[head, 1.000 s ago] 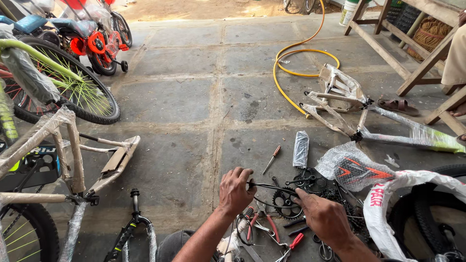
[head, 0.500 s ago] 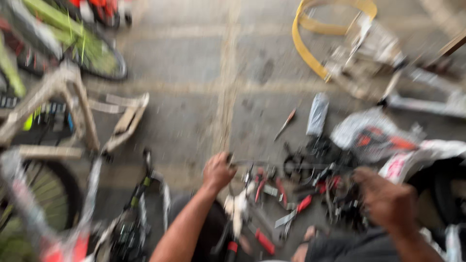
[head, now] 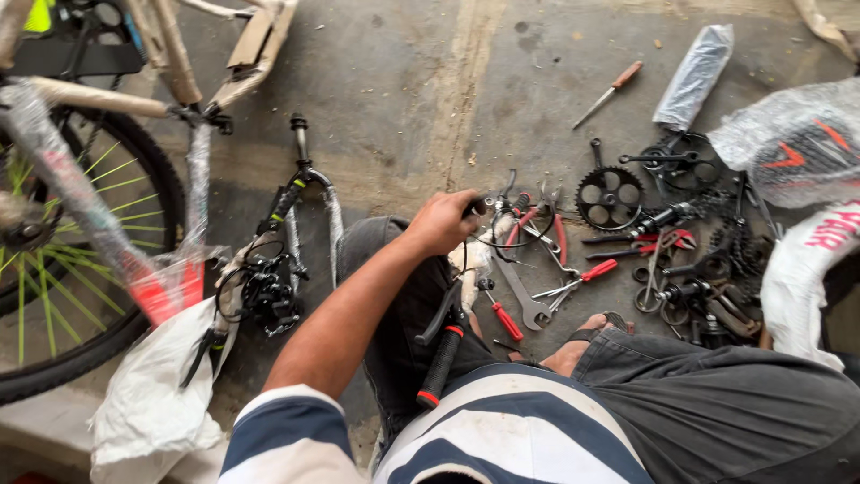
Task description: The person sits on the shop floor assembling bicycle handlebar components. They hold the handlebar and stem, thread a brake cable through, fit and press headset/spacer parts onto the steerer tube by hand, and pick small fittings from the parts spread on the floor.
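Note:
My left hand [head: 443,222] is closed around the upper end of a bicycle handlebar [head: 466,269], which is partly wrapped in white. The bar runs down across my lap to a black grip with a red ring [head: 437,369] and a brake lever [head: 439,315]. A thin black cable [head: 502,240] loops just right of the hand. My right hand is out of view. Right of the left hand, tools lie on the concrete floor: red-handled pliers [head: 557,235], a steel spanner [head: 521,298] and a red screwdriver [head: 507,320].
A black chainring [head: 609,197], cranks and small parts [head: 694,269] lie to the right. A brown-handled screwdriver [head: 609,91] and a plastic-wrapped part [head: 694,76] lie farther off. A wrapped bicycle frame and green-spoked wheel [head: 54,260] stand left, beside a fork [head: 300,193] and white bag [head: 152,403].
The view has tipped down and closer to my lap. My left hand stays at the handlebar end. My right hand, over the tools earlier, has left the frame.

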